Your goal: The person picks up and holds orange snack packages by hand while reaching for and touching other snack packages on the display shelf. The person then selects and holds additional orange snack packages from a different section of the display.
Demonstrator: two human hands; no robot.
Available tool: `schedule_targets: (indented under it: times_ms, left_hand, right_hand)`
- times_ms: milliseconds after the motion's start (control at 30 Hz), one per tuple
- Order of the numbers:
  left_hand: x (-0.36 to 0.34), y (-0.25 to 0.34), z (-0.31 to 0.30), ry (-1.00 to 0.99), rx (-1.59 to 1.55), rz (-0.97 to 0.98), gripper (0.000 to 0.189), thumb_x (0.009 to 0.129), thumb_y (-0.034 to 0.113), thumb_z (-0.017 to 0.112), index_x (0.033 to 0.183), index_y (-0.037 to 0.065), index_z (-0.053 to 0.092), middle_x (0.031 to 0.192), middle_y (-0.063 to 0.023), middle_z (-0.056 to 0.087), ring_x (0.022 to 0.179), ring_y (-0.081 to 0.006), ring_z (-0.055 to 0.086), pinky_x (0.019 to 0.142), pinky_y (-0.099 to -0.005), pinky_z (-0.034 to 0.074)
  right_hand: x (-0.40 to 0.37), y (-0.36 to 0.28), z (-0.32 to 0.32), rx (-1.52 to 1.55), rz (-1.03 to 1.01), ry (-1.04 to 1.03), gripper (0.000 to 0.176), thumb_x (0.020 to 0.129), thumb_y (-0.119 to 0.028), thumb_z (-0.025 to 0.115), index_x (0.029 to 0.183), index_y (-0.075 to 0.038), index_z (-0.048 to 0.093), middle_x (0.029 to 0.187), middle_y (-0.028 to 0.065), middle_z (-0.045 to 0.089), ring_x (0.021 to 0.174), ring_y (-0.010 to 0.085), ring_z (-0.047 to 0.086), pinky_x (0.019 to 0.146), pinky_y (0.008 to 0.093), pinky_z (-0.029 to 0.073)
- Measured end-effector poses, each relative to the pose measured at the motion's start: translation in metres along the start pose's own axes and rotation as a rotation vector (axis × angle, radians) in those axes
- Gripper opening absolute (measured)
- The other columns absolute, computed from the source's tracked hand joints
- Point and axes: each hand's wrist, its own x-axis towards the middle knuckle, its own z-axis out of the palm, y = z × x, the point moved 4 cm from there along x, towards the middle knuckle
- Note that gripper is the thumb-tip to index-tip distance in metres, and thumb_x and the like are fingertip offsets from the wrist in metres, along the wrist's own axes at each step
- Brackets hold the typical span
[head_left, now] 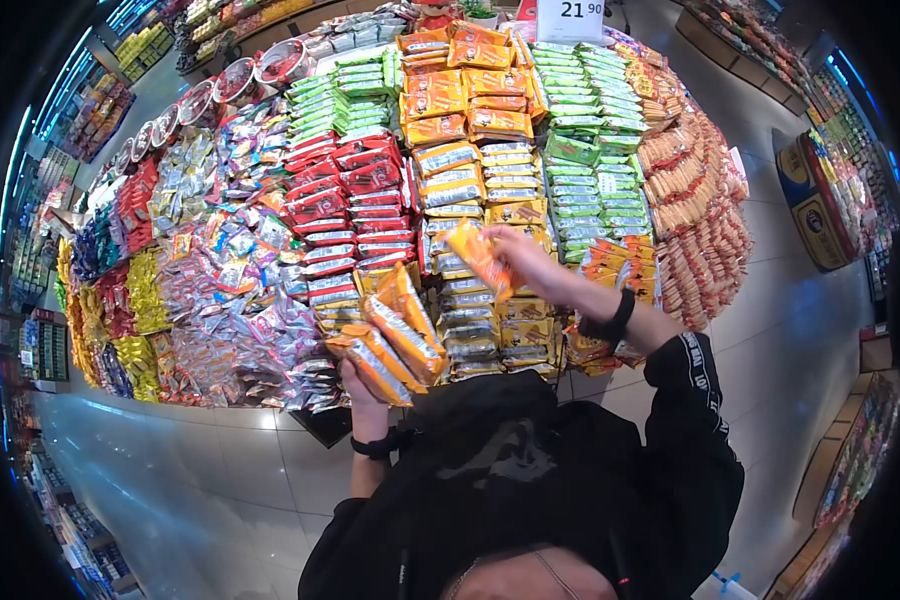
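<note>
Clearly, both hands are holding things. The left hand curls round the lower end of a fanned bundle of orange packets, their long, glossy film wrappers crossed by pale printed panels. The right hand, at about two o'clock from the left, grips one flat yellow-orange packet with its fingers closed on the upper edge, above the rows of stacked goods.

From the right hand, shiny red packets are layered at ten o'clock, and crinkled green packets stand in two columns at two o'clock. Between two and three o'clock are tan, stick-like packs with red bands. Small silvery and pastel sweets form a loose, rumpled heap at nine o'clock, with bright yellow-wrapped sweets beyond them. Round tubs curve away at ten o'clock.

Just past twelve o'clock, a white price sign reads "21" with a smaller, raised "90". The packets' print is too small to read. Black bands circle both wrists, and white lettering runs down the right black sleeve. The floor is glossy, pale tile.
</note>
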Motion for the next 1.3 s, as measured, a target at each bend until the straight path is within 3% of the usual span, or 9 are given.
schedule_targets:
  times_ms: [100, 300, 433, 533, 733, 1067, 1167, 1233, 1300]
  left_hand:
    - [-0.005, 0.009, 0.010, 0.029, 0.028, -0.009, 0.094, 0.086, 0.071, 0.051, 0.149, 0.004, 0.028, 0.147, -0.0210, 0.040, 0.132, -0.0350, 0.044, 0.109, -0.0499, 0.039]
    - [-0.027, 0.003, -0.028, 0.118, 0.033, -0.028, 0.087, 0.087, 0.065, 0.055, 0.148, 0.007, 0.032, 0.148, -0.0167, 0.040, 0.135, -0.0335, 0.042, 0.112, -0.0501, 0.034]
    - [-0.031, 0.001, -0.014, 0.095, 0.063, -0.039, 0.084, 0.089, 0.064, 0.052, 0.149, 0.009, 0.032, 0.148, -0.0150, 0.040, 0.135, -0.0328, 0.041, 0.112, -0.0500, 0.034]
    - [-0.036, 0.001, -0.013, 0.318, 0.061, -0.088, 0.078, 0.092, 0.063, 0.046, 0.149, 0.011, 0.032, 0.149, -0.0103, 0.041, 0.135, -0.0313, 0.041, 0.112, -0.0499, 0.035]
    - [-0.036, -0.001, -0.030, 0.172, 0.016, -0.072, 0.078, 0.090, 0.059, 0.053, 0.149, 0.013, 0.033, 0.148, -0.0086, 0.042, 0.135, -0.0308, 0.042, 0.111, -0.0501, 0.035]
    - [-0.029, 0.003, -0.005, 0.286, 0.075, -0.159, 0.075, 0.090, 0.052, 0.058, 0.148, 0.011, 0.034, 0.147, -0.0099, 0.044, 0.134, -0.0305, 0.044, 0.111, -0.0502, 0.036]
    - [-0.020, -0.002, -0.009, 0.353, 0.084, -0.177, 0.074, 0.089, 0.048, 0.061, 0.147, 0.010, 0.035, 0.146, -0.0103, 0.045, 0.133, -0.0299, 0.045, 0.111, -0.0496, 0.037]
    - [-0.007, -0.012, -0.029, 0.105, 0.049, -0.240, 0.074, 0.088, 0.044, 0.064, 0.146, 0.008, 0.036, 0.144, -0.0106, 0.048, 0.132, -0.0297, 0.046, 0.110, -0.0489, 0.038]
    - [0.009, -0.020, -0.026, 0.049, 0.075, -0.223, 0.074, 0.087, 0.041, 0.067, 0.146, 0.007, 0.037, 0.143, -0.0105, 0.049, 0.131, -0.0300, 0.048, 0.109, -0.0488, 0.039]
  right_hand:
    - [0.029, -0.038, -0.032, 0.190, -0.117, -0.022, 0.036, 0.098, -0.036, 0.053, 0.123, -0.010, 0.053, 0.096, 0.0017, 0.056, 0.078, 0.0099, 0.059, 0.064, 0.0252, 0.050]
    - [0.084, -0.128, -0.097, -0.587, -0.347, 0.338, 0.076, 0.077, -0.053, 0.077, 0.125, -0.002, 0.047, 0.087, 0.0040, 0.055, 0.076, 0.0073, 0.053, 0.062, 0.0236, 0.043]
    - [0.130, -0.165, -0.134, -1.317, -0.603, 0.491, 0.068, 0.077, -0.039, 0.078, 0.126, 0.001, 0.053, 0.107, 0.0191, 0.060, 0.106, 0.0342, 0.059, 0.095, 0.0390, 0.046]
    - [0.160, -0.168, -0.149, -1.386, -0.658, 0.452, 0.059, 0.078, -0.030, 0.076, 0.127, -0.004, 0.056, 0.117, 0.0195, 0.057, 0.113, 0.0365, 0.055, 0.097, 0.0422, 0.045]
    - [0.182, -0.156, -0.137, -1.547, -0.709, 0.446, 0.052, 0.080, -0.018, 0.073, 0.127, -0.008, 0.055, 0.124, 0.0153, 0.056, 0.119, 0.0340, 0.052, 0.102, 0.0435, 0.043]
    - [0.142, -0.160, -0.105, -1.440, -0.846, 0.514, 0.054, 0.083, -0.027, 0.074, 0.125, -0.002, 0.052, 0.115, 0.0193, 0.057, 0.112, 0.0364, 0.054, 0.097, 0.0461, 0.044]
    - [0.097, -0.135, -0.047, -1.093, -0.793, 0.148, 0.034, 0.091, -0.029, 0.065, 0.112, -0.003, 0.061, 0.101, 0.0183, 0.066, 0.093, 0.0328, 0.066, 0.082, 0.0432, 0.053]
    - [0.030, -0.122, 0.015, -0.983, -0.283, -0.100, 0.042, 0.100, -0.040, 0.052, 0.115, -0.002, 0.061, 0.094, 0.0148, 0.068, 0.084, 0.0284, 0.067, 0.076, 0.0395, 0.053]
    - [0.011, -0.075, 0.041, -1.003, -0.475, -0.311, 0.046, 0.102, -0.043, 0.048, 0.119, -0.001, 0.057, 0.093, 0.0144, 0.068, 0.084, 0.0249, 0.067, 0.076, 0.0392, 0.053]
